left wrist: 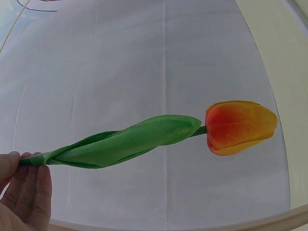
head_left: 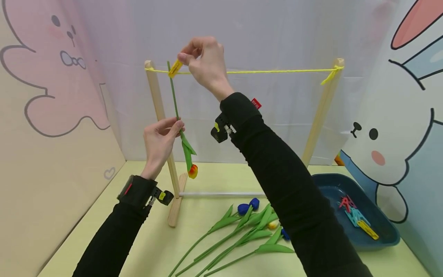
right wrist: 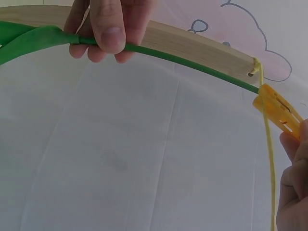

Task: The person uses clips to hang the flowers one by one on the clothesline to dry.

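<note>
An orange-yellow tulip (head_left: 192,171) hangs head down, its green stem rising past the yellow line (head_left: 277,71) near the left post. My left hand (head_left: 160,140) pinches the stem just above the leaves; the left wrist view shows the bloom (left wrist: 240,127) and leaf (left wrist: 130,142) stretching away from the fingers. My right hand (head_left: 207,63) pinches the handle end of a yellow clothespin (head_left: 175,69). In the right wrist view the clothespin (right wrist: 276,108) has its tips at the line and the stem's upper part.
Wooden posts (head_left: 156,96) (head_left: 320,115) hold up the line. On the table lie several tulips with blue blooms (head_left: 243,209) and a yellow one (head_left: 273,224). At the right a dark blue tray (head_left: 380,238) holds red, teal and yellow clothespins (head_left: 353,215).
</note>
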A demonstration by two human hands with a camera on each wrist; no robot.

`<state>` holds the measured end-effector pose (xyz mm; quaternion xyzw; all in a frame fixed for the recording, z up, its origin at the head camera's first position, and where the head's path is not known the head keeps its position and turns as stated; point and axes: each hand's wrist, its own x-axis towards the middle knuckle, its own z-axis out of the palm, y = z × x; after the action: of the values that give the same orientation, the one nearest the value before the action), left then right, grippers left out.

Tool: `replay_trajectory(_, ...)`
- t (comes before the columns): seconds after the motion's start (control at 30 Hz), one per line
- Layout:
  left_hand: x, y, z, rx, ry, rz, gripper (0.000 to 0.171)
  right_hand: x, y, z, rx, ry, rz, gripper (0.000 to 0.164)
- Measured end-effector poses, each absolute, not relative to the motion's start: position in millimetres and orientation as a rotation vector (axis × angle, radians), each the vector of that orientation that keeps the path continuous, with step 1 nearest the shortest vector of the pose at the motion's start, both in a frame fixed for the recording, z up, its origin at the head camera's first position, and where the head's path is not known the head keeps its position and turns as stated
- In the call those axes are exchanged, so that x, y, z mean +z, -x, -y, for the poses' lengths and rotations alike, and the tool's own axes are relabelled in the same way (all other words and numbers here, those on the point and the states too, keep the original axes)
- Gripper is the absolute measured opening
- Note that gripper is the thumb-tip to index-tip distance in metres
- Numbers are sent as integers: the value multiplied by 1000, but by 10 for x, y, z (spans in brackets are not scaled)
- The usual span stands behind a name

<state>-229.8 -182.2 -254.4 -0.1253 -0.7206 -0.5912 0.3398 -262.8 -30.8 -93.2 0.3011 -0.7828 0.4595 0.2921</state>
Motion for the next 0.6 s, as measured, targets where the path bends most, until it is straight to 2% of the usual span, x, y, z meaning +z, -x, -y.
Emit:
replay_trajectory(0.33, -2543, 2303, 1838, -1546, 300, 1888, 22, -900, 2596, 323, 1350, -725, 2208, 18)
replay_trajectory(0.47, -2538, 2297, 1839, -1539, 285, 1893, 22, -908, 2585, 295, 1350, -755, 2246, 23)
replay_trajectory(0.6, -2545, 2289, 1833, -1503, 274, 1899, 24, -938, 2547, 257, 1290, -838, 2265, 36)
